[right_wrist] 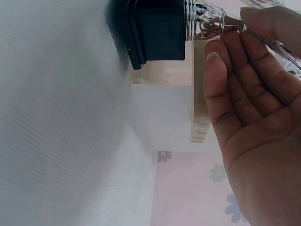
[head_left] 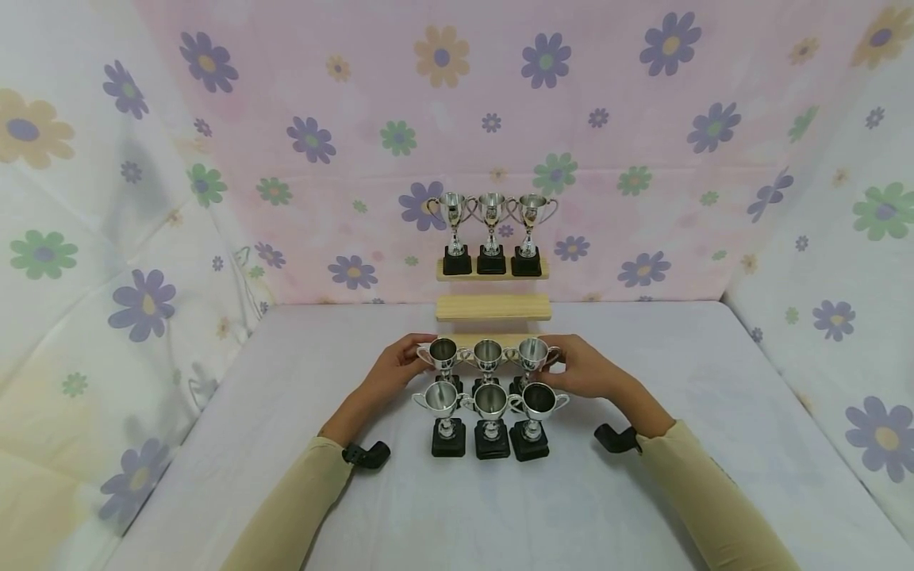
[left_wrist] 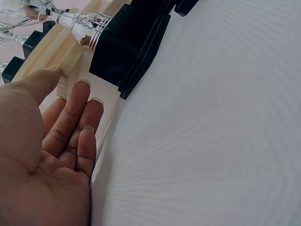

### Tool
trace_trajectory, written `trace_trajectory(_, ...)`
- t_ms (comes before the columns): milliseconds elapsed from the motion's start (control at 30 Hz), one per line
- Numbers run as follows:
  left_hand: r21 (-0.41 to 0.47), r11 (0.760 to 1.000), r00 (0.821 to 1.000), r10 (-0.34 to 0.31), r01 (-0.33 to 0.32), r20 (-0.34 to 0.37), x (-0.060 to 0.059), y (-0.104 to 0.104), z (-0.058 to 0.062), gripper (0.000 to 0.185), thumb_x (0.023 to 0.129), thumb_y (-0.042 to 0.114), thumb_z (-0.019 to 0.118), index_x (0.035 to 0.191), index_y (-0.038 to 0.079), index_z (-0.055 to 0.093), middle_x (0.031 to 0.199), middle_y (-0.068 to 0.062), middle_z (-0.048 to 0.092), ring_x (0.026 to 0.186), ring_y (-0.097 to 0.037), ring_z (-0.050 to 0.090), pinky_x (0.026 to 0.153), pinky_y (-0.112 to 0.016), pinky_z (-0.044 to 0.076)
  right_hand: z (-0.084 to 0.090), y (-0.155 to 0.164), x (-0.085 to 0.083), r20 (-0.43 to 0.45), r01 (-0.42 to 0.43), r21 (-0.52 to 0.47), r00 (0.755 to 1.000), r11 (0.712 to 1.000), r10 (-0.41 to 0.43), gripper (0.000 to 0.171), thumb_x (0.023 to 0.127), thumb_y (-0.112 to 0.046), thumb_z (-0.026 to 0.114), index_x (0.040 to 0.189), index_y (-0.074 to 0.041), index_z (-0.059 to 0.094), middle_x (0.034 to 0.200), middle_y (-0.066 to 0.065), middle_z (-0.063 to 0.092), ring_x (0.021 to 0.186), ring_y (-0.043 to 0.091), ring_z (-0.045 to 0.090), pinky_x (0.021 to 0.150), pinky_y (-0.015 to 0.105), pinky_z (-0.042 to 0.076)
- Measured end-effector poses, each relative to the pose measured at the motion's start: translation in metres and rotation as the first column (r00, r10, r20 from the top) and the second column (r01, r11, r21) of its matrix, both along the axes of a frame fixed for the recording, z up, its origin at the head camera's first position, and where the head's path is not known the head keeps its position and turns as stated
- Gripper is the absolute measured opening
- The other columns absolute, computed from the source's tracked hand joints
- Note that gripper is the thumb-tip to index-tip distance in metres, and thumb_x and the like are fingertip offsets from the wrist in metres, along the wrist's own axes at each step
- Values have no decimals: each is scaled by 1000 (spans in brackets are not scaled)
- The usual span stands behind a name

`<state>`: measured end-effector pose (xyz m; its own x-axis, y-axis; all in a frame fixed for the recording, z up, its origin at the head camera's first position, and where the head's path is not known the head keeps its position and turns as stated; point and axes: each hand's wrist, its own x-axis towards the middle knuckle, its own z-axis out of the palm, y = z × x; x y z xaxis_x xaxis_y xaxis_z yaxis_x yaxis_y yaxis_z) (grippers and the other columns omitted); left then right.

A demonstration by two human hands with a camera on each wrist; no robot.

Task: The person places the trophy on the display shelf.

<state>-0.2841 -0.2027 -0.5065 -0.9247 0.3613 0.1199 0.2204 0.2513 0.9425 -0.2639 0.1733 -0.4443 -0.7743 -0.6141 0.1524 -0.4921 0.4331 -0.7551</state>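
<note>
A: Item one: middle row of trophies, three silver cups on black bases, centre of the head view, standing on the lowest wooden step. Status?

B: Bracketed from both ends. Left hand lies against the left cup with fingers nearly straight and not closed round anything; its wrist view shows the fingertips beside the step edge. Right hand pinches the stem of the right cup between thumb and fingers.

A: Item two: front row of trophies, lower centre, on the white table, just in front of the hands. Handling note?

B: Judgement only: press evenly inward from both ends, keep the bases flat on the step, and keep the wrists clear of the front cups.

A: Item three: top row of trophies, upper centre, top shelf, well apart. Middle step bare.
</note>
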Motion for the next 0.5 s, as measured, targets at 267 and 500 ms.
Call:
trace_trajectory(267,-5,1000,1000,-3,3,-1,1,0,1,45,106,7,65,150,8,56,120,-13,76,97,-12,73,64,-26,40,3,1,2,2,-8,-23,1000,1000,8,28,92,-4,79,119,-5,72,108,1,75,101,19,69,93,44,57)
trace_trajectory(500,8,1000,1000,-1,1,-1,1,0,0,45,105,6,65,150,6,56,122,-14,76,98,-13,73,72,-23,47,4,4,-1,-8,-1,-51,1000,999,1,27,92,-4,80,118,-5,73,108,2,75,101,20,68,94,49,56)
